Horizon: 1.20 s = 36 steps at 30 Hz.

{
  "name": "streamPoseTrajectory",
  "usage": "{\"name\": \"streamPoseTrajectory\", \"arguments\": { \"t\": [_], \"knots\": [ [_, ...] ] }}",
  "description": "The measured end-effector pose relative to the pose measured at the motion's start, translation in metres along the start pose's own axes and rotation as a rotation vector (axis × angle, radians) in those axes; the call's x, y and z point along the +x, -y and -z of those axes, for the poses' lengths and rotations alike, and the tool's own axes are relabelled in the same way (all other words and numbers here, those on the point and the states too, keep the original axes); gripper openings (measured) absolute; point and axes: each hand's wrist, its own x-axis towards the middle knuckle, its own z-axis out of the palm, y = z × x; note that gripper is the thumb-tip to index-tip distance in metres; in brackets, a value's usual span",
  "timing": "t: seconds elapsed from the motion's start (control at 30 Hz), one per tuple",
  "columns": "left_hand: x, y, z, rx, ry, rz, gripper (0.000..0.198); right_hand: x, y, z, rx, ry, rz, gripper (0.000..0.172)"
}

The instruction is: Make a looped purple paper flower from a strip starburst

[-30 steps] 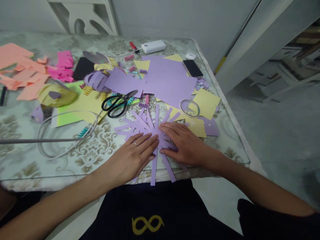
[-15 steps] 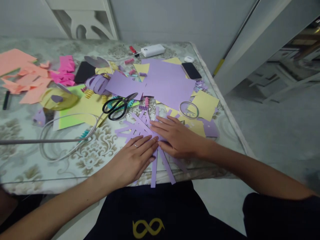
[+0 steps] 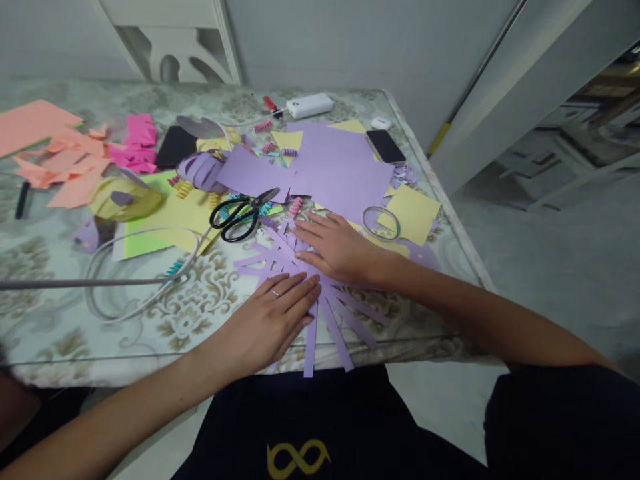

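Note:
A purple paper cut into long strips that fan out like rays (image 3: 334,332) lies at the table's front edge, two strips hanging over it. My left hand (image 3: 280,313), with a ring on one finger, rests flat on its middle, fingers stretched out. Farther up, my right hand (image 3: 337,250) lies palm down across the strips, its fingers extended. Both hands cover part of the paper, and neither grips anything visible. Black-handled scissors (image 3: 243,215) lie beyond the hands to the left. A clear ring, perhaps a tape roll (image 3: 381,223), is just right of my right hand.
Purple sheets (image 3: 345,170) and yellow paper (image 3: 413,213) spread behind the hands. A phone (image 3: 385,147) and a white power bank (image 3: 310,105) lie farther back. On the left are a looped white cable (image 3: 90,293), a yellow paper ball (image 3: 125,200), and orange paper (image 3: 37,123).
My right hand has slid up and left over the strips, uncovering more strips at the lower right. My left hand stays nearly in place. The whole view has shifted slightly.

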Motion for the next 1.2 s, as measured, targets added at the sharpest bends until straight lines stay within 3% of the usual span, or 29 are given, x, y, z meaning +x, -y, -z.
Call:
{"name": "streamPoseTrajectory", "arguments": {
  "t": [0.17,0.27,0.53,0.77,0.93,1.2],
  "knots": [
    [0.0,0.0,-0.001,-0.031,-0.023,0.007,0.043,-0.011,-0.004,0.008,0.102,-0.076,0.016,0.045],
    [0.0,0.0,-0.001,-0.017,-0.023,0.002,0.042,-0.034,0.002,0.013,0.191,-0.162,-0.09,0.04],
    [-0.003,0.0,0.007,-0.071,-0.039,0.004,0.046,-0.08,0.03,0.009,0.212,-0.143,-0.078,0.04],
    [-0.005,-0.012,0.017,0.013,-0.017,-0.018,0.041,-0.088,0.04,0.006,0.163,-0.208,-0.072,0.032],
    [0.005,-0.014,0.009,0.116,-0.011,-0.04,0.048,-0.089,0.04,0.003,0.16,-0.21,-0.074,0.033],
    [0.007,-0.005,-0.001,0.126,-0.004,-0.066,0.042,-0.089,0.036,0.002,0.162,-0.165,-0.093,0.032]
  ]
}}
